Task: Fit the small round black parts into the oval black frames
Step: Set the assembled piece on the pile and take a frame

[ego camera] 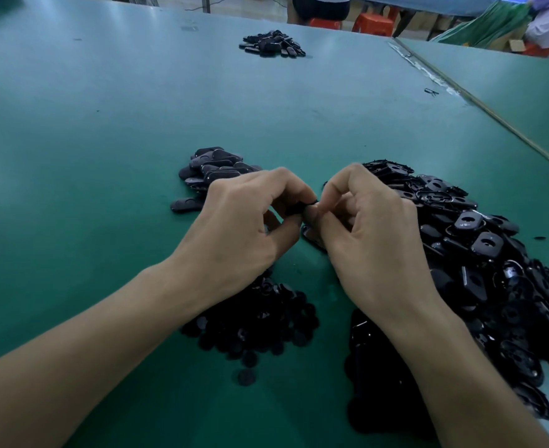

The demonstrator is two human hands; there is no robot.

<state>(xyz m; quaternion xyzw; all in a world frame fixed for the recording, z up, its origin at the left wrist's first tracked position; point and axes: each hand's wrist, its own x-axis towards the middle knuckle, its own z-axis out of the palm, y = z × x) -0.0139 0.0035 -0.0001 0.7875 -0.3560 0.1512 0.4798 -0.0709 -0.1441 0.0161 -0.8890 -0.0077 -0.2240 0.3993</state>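
Head cam: L hand [244, 227] + R hand [373, 234] fingers [286, 185] curled, pinching black part [299, 208].

L hand [244, 227] & R hand [370, 234] both pinch black part [299, 208] over green table [105, 150].

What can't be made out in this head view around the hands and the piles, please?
Black piece pinched between left hand and right hand: fingers cover it; fit unclear.
Round parts pile: partly under the left wrist.
Frames pile: behind the right forearm, cut by the right edge.
Far pile: too small to identify.
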